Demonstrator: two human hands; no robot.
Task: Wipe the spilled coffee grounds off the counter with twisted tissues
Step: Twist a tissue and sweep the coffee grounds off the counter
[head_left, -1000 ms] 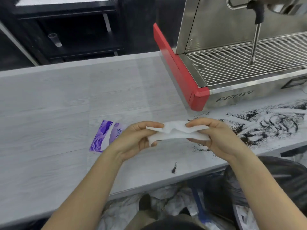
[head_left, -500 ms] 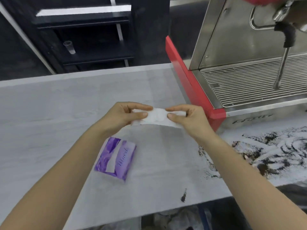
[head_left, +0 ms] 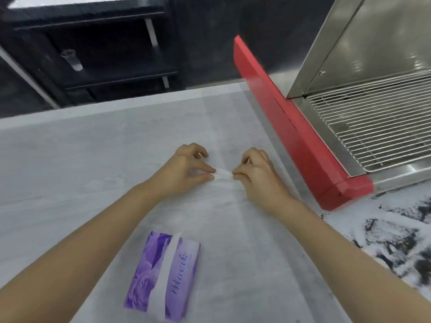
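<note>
The fingers [head_left: 211, 170] of the left hand [head_left: 184, 170] pinch one end of a thin white tissue [head_left: 223, 176], thumb and forefinger meeting on it while the other fingers curl loosely above. The right hand [head_left: 257, 173] pinches the opposite end in the same way, its fingertips facing the left ones a little way apart, so the tissue runs as a short narrow strip between the two hands (it is blurred and pale against the pale surface, so whether it is twisted cannot be told). Both hands are low over the grey-white worktop [head_left: 81, 171], and both bare forearms reach in from the near edge.

Nearer the person, between the forearms, a purple tissue pack [head_left: 163, 278] lies flat on the worktop with a white sheet showing through its opening. To the right, the spilled coffee grounds [head_left: 401, 241] spread in dark smears and streaks over the worktop, well apart from the tissue. Above the grounds stands an espresso machine [head_left: 384, 54] of bright steel with a red side panel [head_left: 291, 129] and a wire drip grate [head_left: 377, 127]. Beyond the far edge of the worktop is a dark shelf unit [head_left: 105, 73] holding a small clear cup [head_left: 72, 60].
</note>
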